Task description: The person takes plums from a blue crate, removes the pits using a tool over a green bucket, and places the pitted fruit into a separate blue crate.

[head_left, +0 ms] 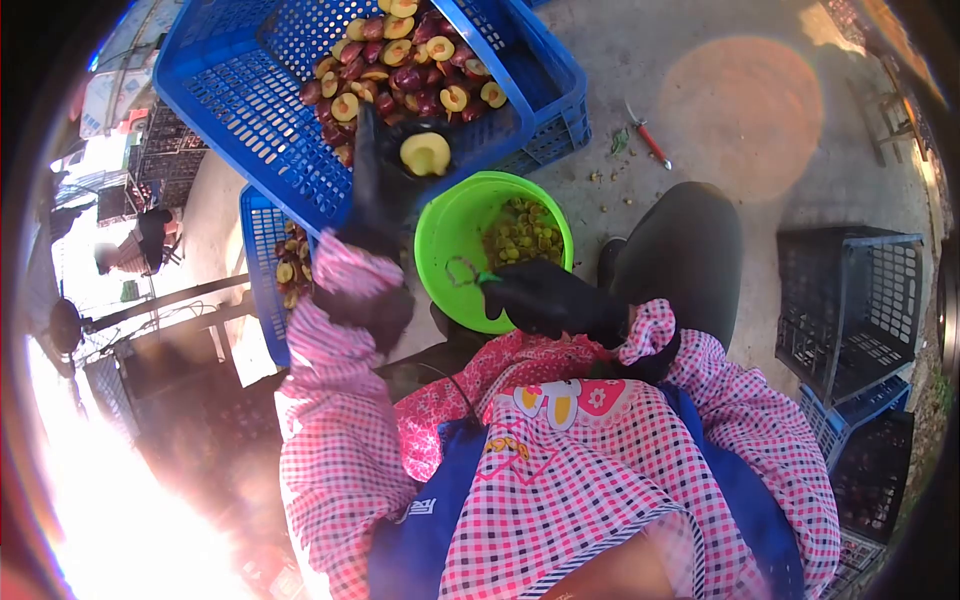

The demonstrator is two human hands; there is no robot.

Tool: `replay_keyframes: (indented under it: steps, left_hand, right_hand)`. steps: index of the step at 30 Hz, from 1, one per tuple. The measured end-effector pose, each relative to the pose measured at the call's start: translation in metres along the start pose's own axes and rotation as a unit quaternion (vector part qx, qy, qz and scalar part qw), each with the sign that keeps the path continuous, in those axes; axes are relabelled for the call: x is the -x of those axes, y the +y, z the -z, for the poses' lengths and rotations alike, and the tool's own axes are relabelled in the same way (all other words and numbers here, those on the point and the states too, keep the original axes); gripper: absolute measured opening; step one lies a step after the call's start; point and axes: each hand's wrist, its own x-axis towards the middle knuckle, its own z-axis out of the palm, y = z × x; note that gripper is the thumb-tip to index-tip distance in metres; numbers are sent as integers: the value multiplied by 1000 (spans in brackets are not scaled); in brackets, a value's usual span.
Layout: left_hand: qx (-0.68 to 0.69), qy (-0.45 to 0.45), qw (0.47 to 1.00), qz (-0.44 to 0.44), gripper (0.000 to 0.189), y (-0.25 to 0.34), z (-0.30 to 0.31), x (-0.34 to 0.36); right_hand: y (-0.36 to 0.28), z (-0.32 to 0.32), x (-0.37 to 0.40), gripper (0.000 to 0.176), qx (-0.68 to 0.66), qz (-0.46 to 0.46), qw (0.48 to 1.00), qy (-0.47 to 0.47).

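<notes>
My left hand [378, 190], in a black glove, reaches over the near edge of a blue crate [270, 150]. One finger is stretched out, and a halved plum [426, 153] rests against the dark glove with its pale cut face up. The grip beneath the plum is partly hidden. Halved plums [400, 75] with red skins lie piled in the crate. My right hand [550, 300], also gloved in black, is closed on a small tool with a green handle and a wire loop [462, 270]. It hovers over a lime-green bucket [440, 225] that contains plum stones [525, 235].
A red-handled knife [652, 143] lies on the concrete floor near scattered bits. Another blue crate [262, 235] with plums stands at left. Black crates [850, 300] are stacked at right. My knee [690, 240] is beside the bucket. Strong glare covers the lower left.
</notes>
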Motion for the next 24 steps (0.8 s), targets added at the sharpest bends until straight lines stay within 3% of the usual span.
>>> replay_keyframes:
  steps: [2, 4, 5, 6, 8, 9, 10, 12, 13, 14, 16, 18, 20, 22, 23, 24]
  left_hand:
    - [-68, -1, 998, -17, 42, 8, 18, -30]
    - [-312, 88, 937, 130, 40, 14, 32, -70]
    - [-434, 23, 900, 22, 31, -9, 48, -87]
    - [-431, 18, 902, 20, 31, -15, 52, -102]
    - [-521, -83, 841, 122, 45, -29, 59, -125]
    - [-594, -60, 796, 103, 49, -38, 56, -130]
    - [-591, -64, 797, 101, 49, -32, 39, -132]
    - [-599, -37, 758, 257, 20, -13, 9, -127]
    - [-627, -49, 756, 179, 27, -5, 7, -118]
    - [-628, -48, 755, 182, 27, 0, 9, -114]
    - [-461, -42, 873, 151, 36, 9, 14, -104]
    - [-425, -19, 896, 126, 39, 15, 10, -82]
    - [-344, 23, 936, 71, 46, 24, -2, -43]
    - [-252, 77, 957, 122, 43, 32, -38, 9]
    - [-255, 81, 956, 122, 43, 30, -56, 33]
    - [-112, 101, 976, 156, 44, 26, -72, 56]
  right_hand:
    - [-3, -5, -2, 43, -11, -21, 1000, 8]
    - [-4, -3, -5, 41, -17, -44, 999, 13]
    - [-3, 1, -7, 39, -40, -53, 997, 27]
    - [-3, 4, -8, 38, -62, -63, 995, 43]
    - [-3, 5, -10, 38, -20, -71, 996, 58]
    - [-3, 5, -11, 38, 21, -78, 995, 66]
    - [-2, 7, -10, 38, 20, -79, 994, 71]
    - [0, 8, -10, 38, -4, -66, 995, 80]
    - [0, 8, -10, 38, -5, -66, 995, 78]
    - [-1, 8, -9, 37, -10, -67, 994, 90]
    - [0, 7, -10, 37, -16, -67, 993, 97]
    - [1, 5, -10, 39, -13, -24, 981, 190]
    - [-4, 1, -9, 38, -6, 10, 977, 212]
    - [0, -2, -12, 36, -2, 44, 971, 235]
    - [14, -3, -17, 33, 72, 94, 959, 257]
    - [22, -5, -19, 29, 145, 141, 939, 277]
